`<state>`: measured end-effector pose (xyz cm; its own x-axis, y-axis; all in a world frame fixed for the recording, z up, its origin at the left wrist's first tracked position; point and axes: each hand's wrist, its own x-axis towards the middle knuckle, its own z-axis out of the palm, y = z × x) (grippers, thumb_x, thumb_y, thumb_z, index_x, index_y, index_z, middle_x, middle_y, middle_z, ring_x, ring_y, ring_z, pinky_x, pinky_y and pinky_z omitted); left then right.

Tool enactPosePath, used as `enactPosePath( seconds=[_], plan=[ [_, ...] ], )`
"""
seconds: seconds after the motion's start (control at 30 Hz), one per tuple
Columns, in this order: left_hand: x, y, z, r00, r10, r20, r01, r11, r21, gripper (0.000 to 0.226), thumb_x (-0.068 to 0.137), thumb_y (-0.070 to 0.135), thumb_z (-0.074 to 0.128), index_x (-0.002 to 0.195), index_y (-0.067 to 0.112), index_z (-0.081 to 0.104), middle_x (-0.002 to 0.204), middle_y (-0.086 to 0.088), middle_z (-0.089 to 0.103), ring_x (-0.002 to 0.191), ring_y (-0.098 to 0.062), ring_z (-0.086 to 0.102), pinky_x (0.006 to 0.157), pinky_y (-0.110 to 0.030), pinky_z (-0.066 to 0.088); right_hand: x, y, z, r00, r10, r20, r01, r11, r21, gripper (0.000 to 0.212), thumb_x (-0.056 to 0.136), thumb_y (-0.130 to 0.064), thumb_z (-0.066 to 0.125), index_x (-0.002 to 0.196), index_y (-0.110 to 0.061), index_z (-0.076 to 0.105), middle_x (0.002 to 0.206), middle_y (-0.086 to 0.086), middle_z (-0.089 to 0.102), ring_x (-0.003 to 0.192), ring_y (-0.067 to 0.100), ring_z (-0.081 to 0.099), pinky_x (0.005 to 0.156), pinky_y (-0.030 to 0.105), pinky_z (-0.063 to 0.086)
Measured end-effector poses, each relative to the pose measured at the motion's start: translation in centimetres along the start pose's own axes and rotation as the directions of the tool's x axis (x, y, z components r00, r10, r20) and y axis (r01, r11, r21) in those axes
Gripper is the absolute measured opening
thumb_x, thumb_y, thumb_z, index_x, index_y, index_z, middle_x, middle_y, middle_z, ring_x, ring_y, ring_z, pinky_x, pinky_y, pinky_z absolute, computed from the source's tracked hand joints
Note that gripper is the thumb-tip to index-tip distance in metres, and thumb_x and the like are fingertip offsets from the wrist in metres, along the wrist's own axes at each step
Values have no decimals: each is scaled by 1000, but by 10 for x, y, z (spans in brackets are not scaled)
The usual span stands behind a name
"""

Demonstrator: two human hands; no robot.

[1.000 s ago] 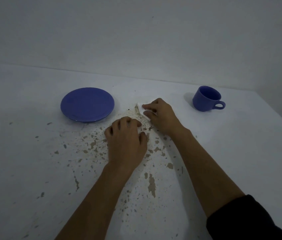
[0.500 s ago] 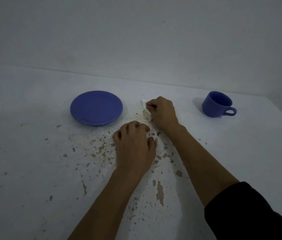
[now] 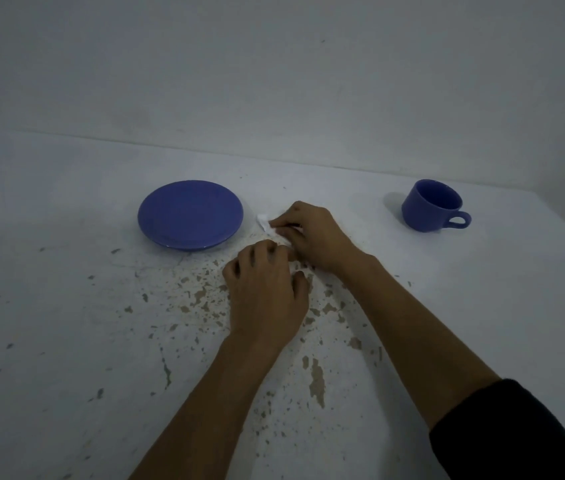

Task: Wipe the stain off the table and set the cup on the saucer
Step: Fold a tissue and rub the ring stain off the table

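Observation:
A blue saucer (image 3: 190,213) lies on the white table (image 3: 66,341), left of centre, with nothing on it. A blue cup (image 3: 430,206) stands upright at the far right, handle pointing right. My right hand (image 3: 315,233) presses a small white tissue (image 3: 264,223) against the table just right of the saucer; most of the tissue is hidden under the fingers. My left hand (image 3: 267,299) rests knuckles up on the table right in front of it, fingers curled, its fingertips close to the tissue. Brown speckled stains (image 3: 201,296) spread across the table around and below both hands.
A plain white wall (image 3: 274,81) rises behind the table's far edge. The table's right edge runs diagonally behind and past the cup. A longer brown streak (image 3: 316,379) lies between my forearms.
My right hand has slid the tissue a little to the left, towards the saucer. My left hand has stayed close behind it. The camera view has shifted slightly.

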<state>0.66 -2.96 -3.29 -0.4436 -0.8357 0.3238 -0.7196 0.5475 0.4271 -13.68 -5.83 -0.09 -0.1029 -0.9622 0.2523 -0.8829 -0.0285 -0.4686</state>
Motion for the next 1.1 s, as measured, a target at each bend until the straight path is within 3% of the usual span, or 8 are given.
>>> enactPosePath(
  seconds=[0.1,0.3,0.47,0.63,0.83,0.93,1.03,1.1],
  plan=[
    [0,0,-1,1000,-5,0,5,1000,-31,29,88,38,48,113,27,57,121,1,55,114,-23,47,95,-43,31,-7,11,-13,999,10,32,-9,1000,-7,18,87,-10,63,102,-10,73,99,12,70,89,21,64,85,29,51],
    [-1,2,-5,1000,-6,2,6,998,-56,28,88,37,49,112,28,57,120,3,55,115,-22,46,96,-42,31,21,22,-8,967,197,-160,-210,975,-74,20,90,-7,57,102,-5,73,103,15,70,95,26,64,83,24,45],
    [0,0,-4,999,-33,21,35,992,-119,23,89,31,52,111,24,56,118,0,56,114,-22,48,98,-41,31,11,-3,0,999,35,1,-35,999,12,18,88,-9,62,103,-7,72,102,14,69,94,23,64,91,32,50],
    [3,-1,-6,996,-91,-7,87,970,-229,10,93,26,50,99,22,57,106,0,58,105,-22,51,95,-40,31,-14,15,-19,994,-12,112,5,998,58,16,85,-14,67,99,-14,74,97,5,71,86,11,63,80,13,48],
    [1,-1,-9,995,-96,-38,79,942,-327,22,97,33,45,83,21,57,84,3,60,92,-19,52,91,-38,28,10,25,-5,977,105,-184,-113,993,-36,16,86,-3,60,93,-2,74,92,19,71,85,29,65,82,39,52],
    [2,0,-9,994,-98,-46,77,941,-330,24,96,36,45,78,23,56,80,6,59,90,-17,51,91,-37,29,23,31,0,918,202,-342,-235,970,-59,23,82,3,51,69,4,69,68,20,63,61,27,56,59,35,47],
    [4,1,-7,993,-100,-62,74,942,-329,24,95,36,46,75,26,53,77,9,57,89,-16,51,89,-36,28,45,34,2,890,295,-348,-331,942,-49,22,72,11,43,55,2,54,59,17,49,55,22,44,50,28,33],
    [5,0,-5,993,-95,-65,70,944,-321,23,95,35,46,75,27,53,77,10,56,91,-17,52,90,-37,27,65,38,4,904,311,-293,-339,939,-50,23,74,15,44,70,7,65,76,19,62,70,28,58,59,33,48]
  ],
)
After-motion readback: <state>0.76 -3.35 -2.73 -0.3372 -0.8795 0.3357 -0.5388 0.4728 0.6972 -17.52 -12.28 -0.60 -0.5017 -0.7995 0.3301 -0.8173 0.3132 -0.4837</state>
